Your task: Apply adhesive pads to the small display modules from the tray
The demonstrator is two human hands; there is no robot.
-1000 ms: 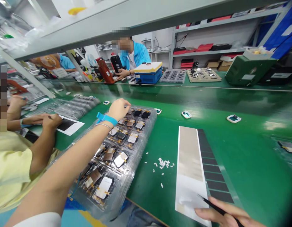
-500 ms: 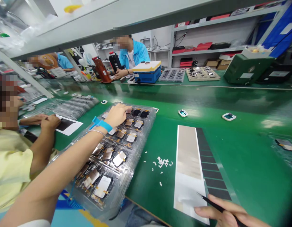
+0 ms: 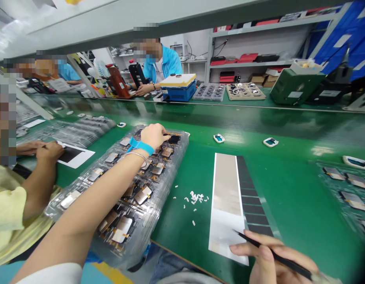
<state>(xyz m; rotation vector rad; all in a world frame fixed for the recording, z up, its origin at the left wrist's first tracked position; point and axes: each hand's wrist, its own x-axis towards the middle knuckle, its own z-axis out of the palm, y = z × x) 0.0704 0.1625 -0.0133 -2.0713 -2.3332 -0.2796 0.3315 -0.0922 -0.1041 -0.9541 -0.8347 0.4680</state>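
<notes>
My left hand [image 3: 154, 136], with a blue strap and a bracelet on the wrist, reaches over a stack of clear plastic trays [image 3: 166, 189]. Its fingers are curled down at the far row, beside a black square part [image 3: 174, 139]; whatever they pinch is hidden. Several flat silver-backed parts [image 3: 123, 229] with orange tabs sit in the tray pockets. At the lower right, my right hand [image 3: 268, 256] grips black tweezers [image 3: 249, 239]. Their tip points over the lower end of a white-and-beige sheet [image 3: 226, 189], which lies beside a strip of dark rectangles [image 3: 255, 191].
Small white scraps [image 3: 197, 197] lie between tray and sheet. White-rimmed pieces [image 3: 271, 142] dot the bench behind. More trayed parts [image 3: 355, 199] are at right. A co-worker in yellow [image 3: 7, 209] works at left; another in blue [image 3: 170, 61] sits opposite. A shelf beam [image 3: 111, 29] crosses overhead.
The view has turned slightly right. My left hand has shifted right along the far tray row, now close against the black part. The tweezers remain in my right hand over the sheet.
</notes>
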